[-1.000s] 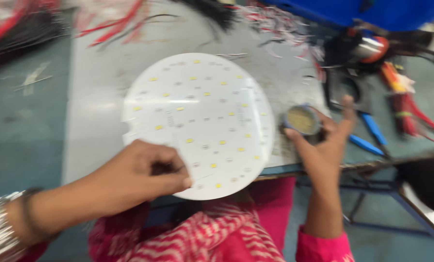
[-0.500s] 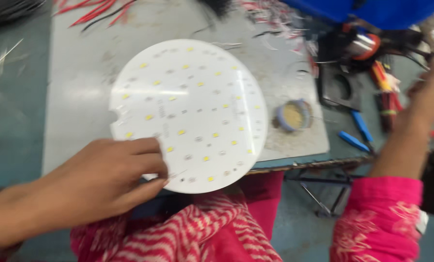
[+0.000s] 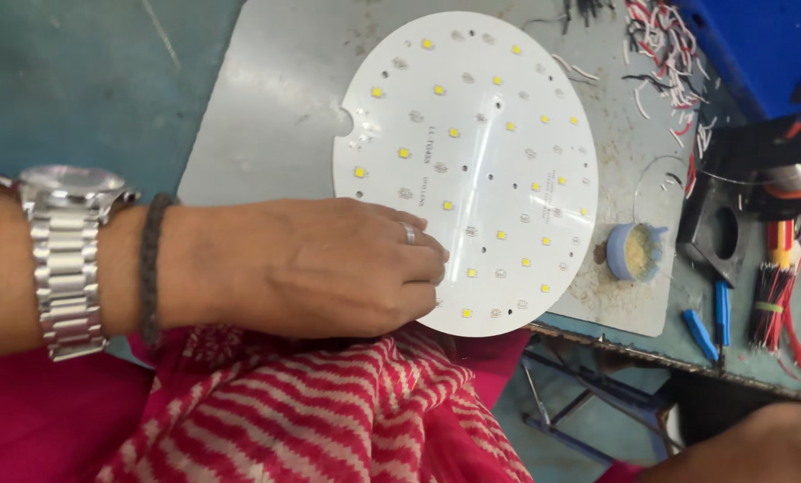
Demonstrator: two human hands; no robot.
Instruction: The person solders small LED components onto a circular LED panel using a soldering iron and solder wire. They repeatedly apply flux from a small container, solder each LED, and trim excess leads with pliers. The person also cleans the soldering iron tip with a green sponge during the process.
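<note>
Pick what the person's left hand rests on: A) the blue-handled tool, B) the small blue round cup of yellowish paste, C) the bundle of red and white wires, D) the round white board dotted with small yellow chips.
D: the left hand grips the near edge of the round white board; the small blue cup sits apart, to its right.

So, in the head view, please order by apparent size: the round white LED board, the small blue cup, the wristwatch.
1. Round white LED board
2. Wristwatch, though it sits nearer the camera
3. Small blue cup
</note>
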